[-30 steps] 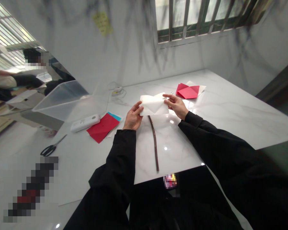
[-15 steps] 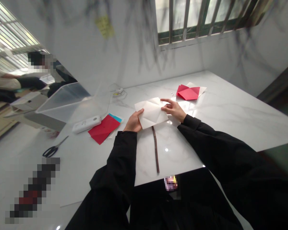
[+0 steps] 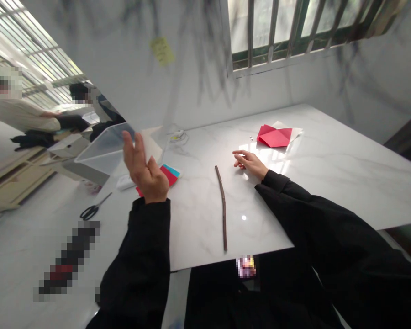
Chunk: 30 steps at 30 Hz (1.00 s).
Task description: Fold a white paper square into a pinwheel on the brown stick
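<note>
My left hand [image 3: 145, 176] is raised on the left with its fingers stretched upward. A creased white sheet of paper [image 3: 152, 142] shows beyond it between forefinger and thumb, apparently held there, though the grip is partly hidden. Low over the table, my right hand [image 3: 249, 163] has its forefinger extended and the others loosely bent, with nothing in it. Between my hands a thin brown stick [image 3: 223, 208] lies lengthwise on the white table [image 3: 195, 228]. Red [image 3: 171, 177] and blue paper [image 3: 171, 170] lie partly hidden below my left hand.
Folded red paper [image 3: 274, 136] rests on white paper at the back right, beside tiny objects. Black-handled scissors [image 3: 91, 212], a white device [image 3: 125, 182] and a clear plastic box [image 3: 102, 148] are at left. A small white item with a cable [image 3: 178, 135] sits near the wall. Two people sit farther left.
My left hand has moved left and up with the white sheet, away from my right hand. The right hand has let go of the sheet. The stick's upper end is now uncovered.
</note>
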Each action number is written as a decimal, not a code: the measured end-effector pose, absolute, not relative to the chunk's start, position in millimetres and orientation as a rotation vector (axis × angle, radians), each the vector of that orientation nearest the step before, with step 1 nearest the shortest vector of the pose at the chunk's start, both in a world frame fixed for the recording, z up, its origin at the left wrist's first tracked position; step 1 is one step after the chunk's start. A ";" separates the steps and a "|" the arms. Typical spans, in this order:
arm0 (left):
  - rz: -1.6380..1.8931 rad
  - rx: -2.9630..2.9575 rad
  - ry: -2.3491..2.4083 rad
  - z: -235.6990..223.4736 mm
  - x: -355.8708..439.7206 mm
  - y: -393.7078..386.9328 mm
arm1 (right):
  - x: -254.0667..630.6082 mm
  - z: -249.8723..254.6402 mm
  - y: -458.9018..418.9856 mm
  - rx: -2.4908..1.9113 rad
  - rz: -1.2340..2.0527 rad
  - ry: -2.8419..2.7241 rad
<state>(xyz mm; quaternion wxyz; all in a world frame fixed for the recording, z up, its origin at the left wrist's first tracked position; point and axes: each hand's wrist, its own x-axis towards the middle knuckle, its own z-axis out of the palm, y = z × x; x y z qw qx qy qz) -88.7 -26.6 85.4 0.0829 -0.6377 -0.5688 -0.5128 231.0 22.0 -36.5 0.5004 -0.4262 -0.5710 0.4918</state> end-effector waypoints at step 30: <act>-0.313 -2.004 -2.330 3.8 -136.0 -15.0 | 230.7 -38.8 24.0 -1.125 0.988 -1.646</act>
